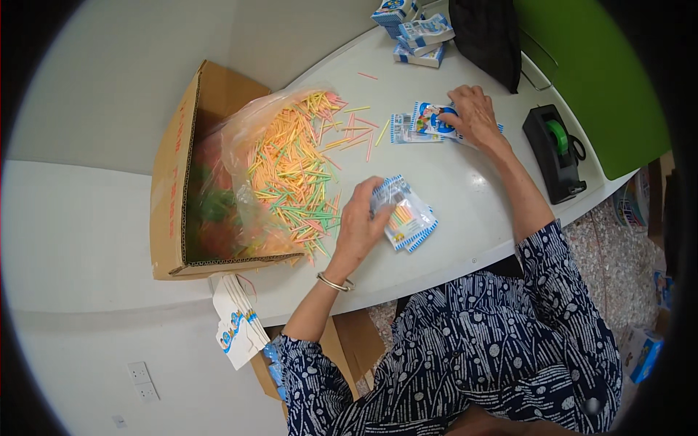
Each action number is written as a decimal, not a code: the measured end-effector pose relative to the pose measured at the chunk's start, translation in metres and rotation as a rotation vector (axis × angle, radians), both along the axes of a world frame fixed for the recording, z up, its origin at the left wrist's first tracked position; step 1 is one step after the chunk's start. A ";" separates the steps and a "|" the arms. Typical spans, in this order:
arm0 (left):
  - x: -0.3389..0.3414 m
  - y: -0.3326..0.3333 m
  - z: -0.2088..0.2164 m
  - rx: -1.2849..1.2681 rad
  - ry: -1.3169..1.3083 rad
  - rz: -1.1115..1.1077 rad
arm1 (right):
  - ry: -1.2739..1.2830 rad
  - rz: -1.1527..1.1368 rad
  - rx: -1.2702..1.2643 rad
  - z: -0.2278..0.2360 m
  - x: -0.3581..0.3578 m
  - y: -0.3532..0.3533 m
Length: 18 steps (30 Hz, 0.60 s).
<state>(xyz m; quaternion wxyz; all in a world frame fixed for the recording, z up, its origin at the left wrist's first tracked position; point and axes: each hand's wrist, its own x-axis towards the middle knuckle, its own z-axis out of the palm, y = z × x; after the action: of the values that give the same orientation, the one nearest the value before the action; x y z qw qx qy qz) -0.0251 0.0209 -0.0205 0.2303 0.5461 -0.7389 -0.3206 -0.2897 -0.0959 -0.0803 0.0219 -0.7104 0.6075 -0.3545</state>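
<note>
My left hand (356,224), with a bangle at the wrist, grips clear packets (411,222) with blue-striped ends near the table's front edge. Yellowish sticks show through the top packet. Farther off to the right, my right hand (476,118) is closed on a blue and white printed packet (429,118), its thumb across the top and its other fingers curled. Another flat packet (402,131) lies partly beneath that one. Left of both hands, thin pink, yellow, orange and green sticks (291,167) spill from a clear plastic bag (236,156).
An open cardboard box (174,182) lies on its side around the bag. Filled packs (424,36) are stacked at the back, beside a black bag (486,36). A black tape dispenser (550,156) stands at the right edge. Folded white cartons (238,327) hang at the front left.
</note>
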 end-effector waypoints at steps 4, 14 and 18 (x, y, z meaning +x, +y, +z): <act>0.007 0.001 -0.010 -0.335 -0.212 -0.081 | 0.021 0.021 0.206 -0.006 0.004 -0.004; -0.008 -0.043 0.012 -0.316 -0.193 -0.020 | 0.113 0.096 -0.026 -0.022 0.003 -0.007; -0.008 -0.049 0.006 -0.313 -0.165 -0.005 | 0.133 0.143 0.023 -0.013 0.005 0.001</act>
<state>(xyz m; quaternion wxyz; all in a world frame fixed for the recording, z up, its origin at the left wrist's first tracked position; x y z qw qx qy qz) -0.0328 -0.0278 -0.0141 0.2506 0.5262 -0.7974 -0.1562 -0.2848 -0.0950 -0.0933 0.0151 -0.7737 0.5594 -0.2971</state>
